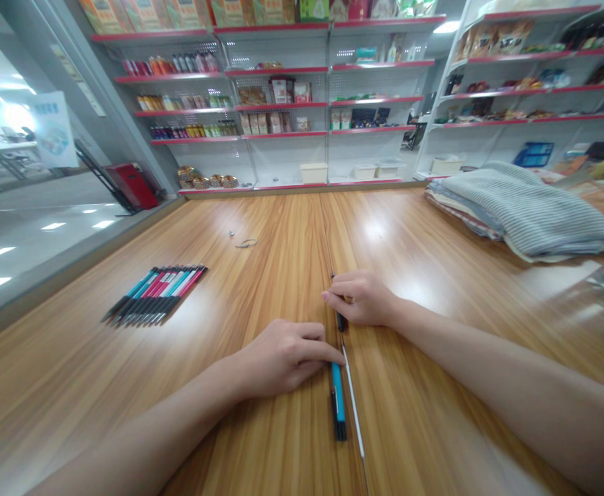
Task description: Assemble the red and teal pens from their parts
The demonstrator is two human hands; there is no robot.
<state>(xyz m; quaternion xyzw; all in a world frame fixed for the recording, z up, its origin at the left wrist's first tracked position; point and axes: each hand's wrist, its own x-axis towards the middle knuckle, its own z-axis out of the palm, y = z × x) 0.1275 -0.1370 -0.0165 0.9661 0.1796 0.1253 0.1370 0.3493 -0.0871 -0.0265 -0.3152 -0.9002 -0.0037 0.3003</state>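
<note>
My left hand [291, 358] is low over the table, fingers curled at the upper end of a blue pen barrel [338, 399] with a black clip. Its index fingertip reaches the top of a thin white pen refill [354, 406], which lies beside the barrel along the table seam. The thumb is hidden. Just beyond, my right hand [361, 296] is closed around a black pen part [340, 322], whose lower end shows below the fingers. A small dark tip sticks out above that hand.
A row of several blue, pink and white pens [160, 295] lies at left on the wooden table [260, 289]. Farther back are a ring-shaped band [246, 243] and a tiny metal piece [231, 233]. Folded cloths [518, 207] are stacked at right. Stocked shelves [281, 103] stand behind.
</note>
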